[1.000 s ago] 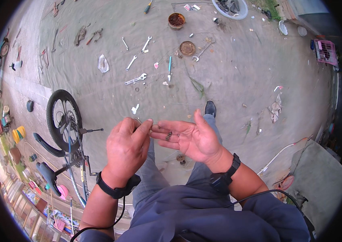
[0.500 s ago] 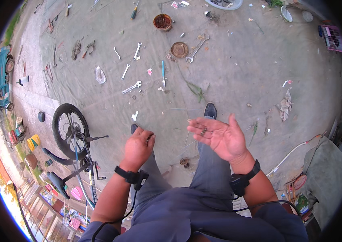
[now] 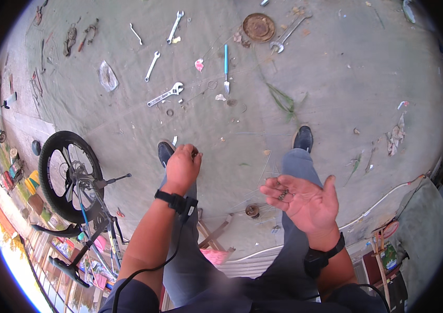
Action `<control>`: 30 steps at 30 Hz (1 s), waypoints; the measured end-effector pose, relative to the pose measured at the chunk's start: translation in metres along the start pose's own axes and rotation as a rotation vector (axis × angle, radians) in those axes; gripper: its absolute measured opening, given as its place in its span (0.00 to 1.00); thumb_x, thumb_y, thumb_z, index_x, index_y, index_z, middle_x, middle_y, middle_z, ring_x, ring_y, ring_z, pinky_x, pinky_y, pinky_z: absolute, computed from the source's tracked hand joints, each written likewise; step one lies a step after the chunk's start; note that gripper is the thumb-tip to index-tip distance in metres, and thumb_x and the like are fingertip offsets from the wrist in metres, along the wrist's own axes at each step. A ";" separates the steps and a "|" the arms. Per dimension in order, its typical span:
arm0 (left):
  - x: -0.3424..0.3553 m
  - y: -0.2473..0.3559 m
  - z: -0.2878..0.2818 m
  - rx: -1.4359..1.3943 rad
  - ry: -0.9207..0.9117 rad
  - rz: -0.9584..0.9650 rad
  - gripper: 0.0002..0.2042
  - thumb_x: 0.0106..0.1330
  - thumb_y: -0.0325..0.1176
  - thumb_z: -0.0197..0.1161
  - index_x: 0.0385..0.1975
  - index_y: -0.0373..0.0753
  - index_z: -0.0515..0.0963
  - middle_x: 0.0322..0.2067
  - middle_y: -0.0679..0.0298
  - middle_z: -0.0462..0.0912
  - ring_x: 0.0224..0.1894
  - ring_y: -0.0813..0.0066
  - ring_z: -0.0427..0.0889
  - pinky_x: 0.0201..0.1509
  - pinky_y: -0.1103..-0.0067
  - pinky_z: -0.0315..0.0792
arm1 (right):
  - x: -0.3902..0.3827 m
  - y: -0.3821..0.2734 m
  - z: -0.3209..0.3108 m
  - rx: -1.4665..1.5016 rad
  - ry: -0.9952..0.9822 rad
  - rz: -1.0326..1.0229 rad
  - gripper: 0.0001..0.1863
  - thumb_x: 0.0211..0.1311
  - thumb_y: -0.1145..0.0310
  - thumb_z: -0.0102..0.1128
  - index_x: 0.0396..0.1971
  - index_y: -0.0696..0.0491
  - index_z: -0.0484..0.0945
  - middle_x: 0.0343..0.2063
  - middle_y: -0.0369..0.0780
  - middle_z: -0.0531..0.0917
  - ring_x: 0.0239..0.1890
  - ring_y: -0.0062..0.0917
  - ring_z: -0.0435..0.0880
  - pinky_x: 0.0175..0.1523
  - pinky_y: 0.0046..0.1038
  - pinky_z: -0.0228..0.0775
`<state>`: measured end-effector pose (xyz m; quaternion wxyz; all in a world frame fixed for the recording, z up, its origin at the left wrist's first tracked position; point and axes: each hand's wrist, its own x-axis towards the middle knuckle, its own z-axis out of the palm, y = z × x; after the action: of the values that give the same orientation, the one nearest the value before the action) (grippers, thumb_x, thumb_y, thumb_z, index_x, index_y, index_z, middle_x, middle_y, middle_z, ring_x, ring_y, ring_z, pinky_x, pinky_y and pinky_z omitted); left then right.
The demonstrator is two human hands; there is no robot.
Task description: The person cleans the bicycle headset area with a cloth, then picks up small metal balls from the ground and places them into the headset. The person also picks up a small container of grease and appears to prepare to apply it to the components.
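My right hand [image 3: 307, 201] is held palm up with its fingers nearly straight. Across the base of those fingers lie small metal pieces [image 3: 283, 194], too small to name exactly. My left hand [image 3: 182, 168] hangs above the ground near my left shoe [image 3: 165, 152], its back toward me and its fingers curled together. Something dark shows at its fingertips, but I cannot make out what it is. Beyond the hands, an adjustable wrench [image 3: 165, 94] and a blue-handled trowel-like tool [image 3: 226, 68] lie on the ground, touched by neither hand.
A bicycle [image 3: 67, 175] stands at the left. Several more wrenches, one a large open-ended wrench [image 3: 290, 34], lie on the green-grey ground sheet [image 3: 336, 94]. A rusty round lid [image 3: 259, 27] is at the far side. Behind my legs is a small stool [image 3: 213, 235].
My feet stand farther apart, and a stool shows between my legs. The right hand has moved right and lower in view, still palm up. My left hand stays curled.
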<state>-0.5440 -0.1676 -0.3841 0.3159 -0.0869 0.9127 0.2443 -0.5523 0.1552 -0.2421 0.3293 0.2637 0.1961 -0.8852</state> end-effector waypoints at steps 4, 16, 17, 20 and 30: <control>0.046 -0.031 0.041 -0.058 0.038 -0.039 0.09 0.65 0.35 0.67 0.35 0.36 0.80 0.35 0.52 0.83 0.36 0.51 0.83 0.41 0.63 0.77 | 0.018 0.011 -0.033 0.005 -0.052 -0.049 0.54 0.70 0.26 0.23 0.68 0.65 0.65 0.67 0.58 0.69 0.71 0.53 0.66 0.73 0.49 0.59; 0.198 -0.071 0.097 -0.110 0.192 -0.182 0.10 0.65 0.36 0.65 0.37 0.35 0.80 0.37 0.49 0.85 0.42 0.47 0.84 0.45 0.60 0.77 | 0.025 -0.032 -0.062 -0.059 0.057 -0.079 0.57 0.69 0.24 0.25 0.65 0.70 0.66 0.63 0.63 0.69 0.67 0.63 0.67 0.70 0.58 0.61; 0.210 -0.072 0.100 -0.100 0.195 -0.189 0.10 0.65 0.36 0.65 0.37 0.35 0.80 0.38 0.49 0.85 0.42 0.47 0.84 0.46 0.60 0.77 | 0.024 -0.038 -0.064 -0.085 0.065 -0.065 0.55 0.71 0.26 0.26 0.65 0.69 0.67 0.63 0.63 0.69 0.67 0.65 0.66 0.69 0.59 0.62; 0.240 -0.078 0.110 -0.083 0.194 -0.202 0.10 0.65 0.35 0.65 0.37 0.35 0.81 0.37 0.49 0.86 0.42 0.48 0.85 0.46 0.60 0.77 | 0.026 -0.050 -0.070 -0.069 0.075 -0.081 0.55 0.70 0.26 0.27 0.64 0.70 0.68 0.62 0.62 0.70 0.66 0.67 0.66 0.68 0.61 0.62; 0.271 -0.105 0.130 0.055 0.138 -0.135 0.12 0.67 0.39 0.61 0.38 0.34 0.79 0.35 0.46 0.86 0.41 0.44 0.85 0.46 0.58 0.77 | 0.029 -0.067 -0.068 -0.104 0.181 -0.078 0.61 0.64 0.20 0.24 0.63 0.70 0.68 0.62 0.70 0.68 0.67 0.69 0.64 0.68 0.63 0.61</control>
<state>-0.6546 -0.1951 -0.6813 0.2702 -0.1561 0.9307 0.1909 -0.5939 0.2239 -0.3014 0.2888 0.3175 0.2808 -0.8584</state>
